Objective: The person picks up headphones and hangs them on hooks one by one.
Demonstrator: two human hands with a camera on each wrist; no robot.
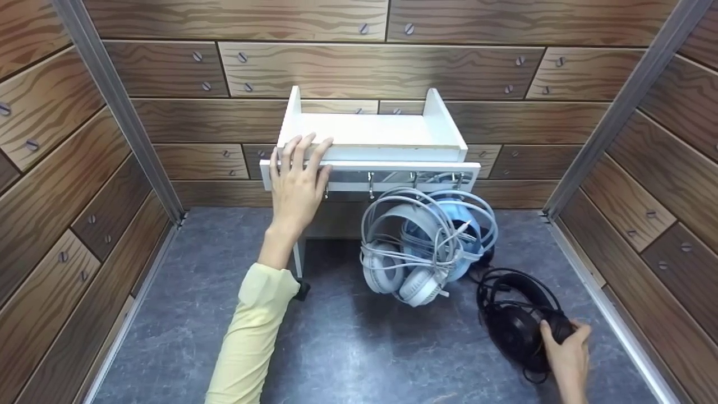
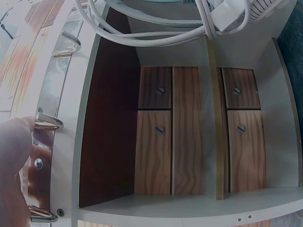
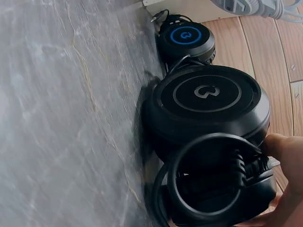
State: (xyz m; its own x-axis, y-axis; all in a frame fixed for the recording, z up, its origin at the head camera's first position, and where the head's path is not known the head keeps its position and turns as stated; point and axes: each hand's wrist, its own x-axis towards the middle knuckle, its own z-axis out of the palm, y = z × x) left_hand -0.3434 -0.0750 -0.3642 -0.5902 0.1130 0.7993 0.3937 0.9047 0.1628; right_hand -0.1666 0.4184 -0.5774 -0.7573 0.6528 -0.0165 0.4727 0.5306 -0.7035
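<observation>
My left hand [image 1: 297, 188] rests on the top edge of a white shelf unit [image 1: 387, 152], its fingers reaching over the front board. In the left wrist view the thumb [image 2: 14, 156] lies beside metal hooks [image 2: 49, 121]. My right hand [image 1: 569, 356] grips black headphones [image 1: 513, 331] by one ear cup, at the right of the floor. Their other ear cup [image 3: 206, 97] and looped cable show in the right wrist view. White headphones [image 1: 418, 286] with coiled cable hang from the hook rail, and light blue headphones [image 1: 457, 210] hang beside them.
More black headphones [image 3: 187, 40] with a blue ring lie at the shelf's foot, mostly hidden in the head view. A bare hook [image 1: 371, 185] is left of the white headphones. Wood-patterned walls [image 1: 634, 185] enclose the grey marbled surface [image 1: 348, 359] on three sides.
</observation>
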